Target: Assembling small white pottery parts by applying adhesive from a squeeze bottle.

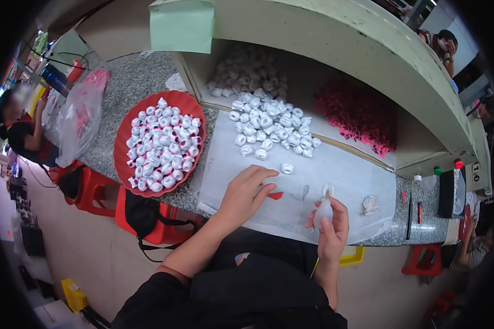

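My right hand (333, 225) is closed around a small white squeeze bottle (324, 210), its narrow tip pointing up and away from me. My left hand (242, 196) reaches over the white sheet (230, 148), thumb and fingers apart with nothing between them. Just beyond its fingertips lies a single small white ring-like piece (286, 169). Beside the left thumb is a flat red scrap (275, 196). Farther back, a heap of similar white pieces (263, 123) spills from the shelf opening. On the left, a red scalloped basin (121, 131) holds many white pieces showing pink parts.
Pink pieces (362, 123) fill the right shelf compartment (411, 142). A crumpled whitish lump (370, 205) lies on the sheet's right side, with a black pen-like stick (409, 218) past it. Red stools (148, 219) stand below the counter. Other people sit at left and right.
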`<state>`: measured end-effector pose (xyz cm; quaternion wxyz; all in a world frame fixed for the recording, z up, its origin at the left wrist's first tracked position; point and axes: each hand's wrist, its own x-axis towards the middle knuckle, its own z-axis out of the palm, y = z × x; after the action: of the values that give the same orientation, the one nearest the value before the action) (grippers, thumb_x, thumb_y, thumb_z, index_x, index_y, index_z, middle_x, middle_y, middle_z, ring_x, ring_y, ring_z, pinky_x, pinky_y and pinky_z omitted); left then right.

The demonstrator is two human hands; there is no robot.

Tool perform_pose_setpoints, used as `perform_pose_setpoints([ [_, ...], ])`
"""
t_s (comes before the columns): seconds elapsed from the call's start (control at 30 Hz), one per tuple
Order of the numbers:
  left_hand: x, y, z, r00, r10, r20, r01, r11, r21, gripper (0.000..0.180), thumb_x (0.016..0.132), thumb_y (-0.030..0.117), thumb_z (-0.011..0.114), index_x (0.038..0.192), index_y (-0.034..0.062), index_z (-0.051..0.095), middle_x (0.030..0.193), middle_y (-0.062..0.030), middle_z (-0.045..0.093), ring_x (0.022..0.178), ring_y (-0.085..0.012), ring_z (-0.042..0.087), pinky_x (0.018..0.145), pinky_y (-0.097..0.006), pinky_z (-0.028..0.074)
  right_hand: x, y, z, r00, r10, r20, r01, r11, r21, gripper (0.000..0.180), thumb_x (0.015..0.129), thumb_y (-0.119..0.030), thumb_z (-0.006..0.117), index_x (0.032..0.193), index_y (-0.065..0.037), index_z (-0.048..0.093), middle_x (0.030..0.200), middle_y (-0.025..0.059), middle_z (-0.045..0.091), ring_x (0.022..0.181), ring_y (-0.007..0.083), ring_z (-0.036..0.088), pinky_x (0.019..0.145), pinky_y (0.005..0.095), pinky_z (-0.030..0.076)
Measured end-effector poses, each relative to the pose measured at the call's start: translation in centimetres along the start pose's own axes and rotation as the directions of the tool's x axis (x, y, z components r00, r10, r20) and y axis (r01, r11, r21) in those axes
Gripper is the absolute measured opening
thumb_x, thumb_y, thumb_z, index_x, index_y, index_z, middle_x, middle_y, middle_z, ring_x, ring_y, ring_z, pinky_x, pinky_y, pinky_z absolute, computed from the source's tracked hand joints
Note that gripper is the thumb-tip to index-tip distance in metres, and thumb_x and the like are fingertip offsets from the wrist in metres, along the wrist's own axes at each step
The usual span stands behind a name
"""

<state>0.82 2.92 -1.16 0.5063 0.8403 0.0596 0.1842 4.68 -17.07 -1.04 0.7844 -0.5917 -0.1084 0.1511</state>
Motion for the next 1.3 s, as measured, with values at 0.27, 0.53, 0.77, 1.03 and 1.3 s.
perform_pose_setpoints([
  [0.27, 2.9, -0.1, 2.6, 0.992, -0.081, 0.094, 0.057, 0.970, 0.235, 0.024, 0.069, 0.005, 0.060, 0.093, 0.0029, 0.053, 0.092, -0.0114, 0.053, 0.075, -0.0228, 0.055, 0.062, -0.029, 0.044, 0.4, -0.2, 1.4, 0.997, 0.070, -0.041, -0.068, 0.997, 0.047, 0.035, 0.077, -0.006, 0.046, 0.111, 0.001, 0.038, 0.099, 0.0119, 0.045, 0.074, 0.0200, 0.051, 0.059, 0.0296, 0.044],
  [0.53, 0.7, 1.2, 2.2, 0.979, -0.152, 0.139, 0.201, 0.572, -0.795, 0.020, 0.074, -0.006, 0.053, 0.094, -0.0024, 0.054, 0.101, -0.0101, 0.052, 0.085, -0.0130, 0.053, 0.071, -0.025, 0.045, 1.1, -0.7, 0.4, 0.983, -0.119, -0.137, 0.151, 0.955, 0.255, 0.040, 0.071, -0.004, 0.056, 0.107, -0.005, 0.038, 0.101, 0.0096, 0.044, 0.073, 0.0195, 0.052, 0.060, 0.0282, 0.046],
  [0.77, 0.1, 2.0, 2.4, 0.927, -0.237, 0.291, 0.341, 0.209, -0.916, 0.024, 0.074, -0.003, 0.053, 0.098, -0.0012, 0.051, 0.102, -0.0122, 0.050, 0.093, -0.0167, 0.051, 0.084, -0.036, 0.043, 1.3, -2.9, 1.2, 0.901, -0.312, -0.302, 0.401, 0.865, 0.302, 0.037, 0.072, -0.014, 0.062, 0.100, -0.005, 0.039, 0.094, 0.0074, 0.044, 0.081, 0.0153, 0.045, 0.079, 0.0253, 0.040],
  [1.03, -0.7, 1.6, 2.1, 0.951, -0.184, 0.247, 0.299, 0.359, -0.884, 0.031, 0.074, -0.002, 0.053, 0.104, -0.0003, 0.045, 0.103, -0.0141, 0.050, 0.094, -0.0166, 0.051, 0.084, -0.035, 0.042, 0.8, -2.7, 3.8, 0.705, -0.703, -0.092, 0.653, 0.694, -0.302, 0.038, 0.070, -0.030, 0.063, 0.085, -0.006, 0.038, 0.079, 0.0059, 0.038, 0.062, 0.0116, 0.041, 0.050, 0.0190, 0.036],
  [1.3, -0.6, 2.2, 1.4, 0.954, -0.163, 0.252, 0.294, 0.350, -0.889, 0.034, 0.074, 0.001, 0.055, 0.106, -0.0003, 0.042, 0.103, -0.0146, 0.050, 0.093, -0.0164, 0.051, 0.084, -0.033, 0.042, 0.2, -2.8, 3.5, 0.703, -0.698, 0.137, 0.708, 0.672, -0.217, 0.048, 0.057, -0.013, 0.075, 0.090, -0.009, 0.041, 0.085, 0.0057, 0.044, 0.060, 0.0139, 0.047, 0.051, 0.0251, 0.046],
])
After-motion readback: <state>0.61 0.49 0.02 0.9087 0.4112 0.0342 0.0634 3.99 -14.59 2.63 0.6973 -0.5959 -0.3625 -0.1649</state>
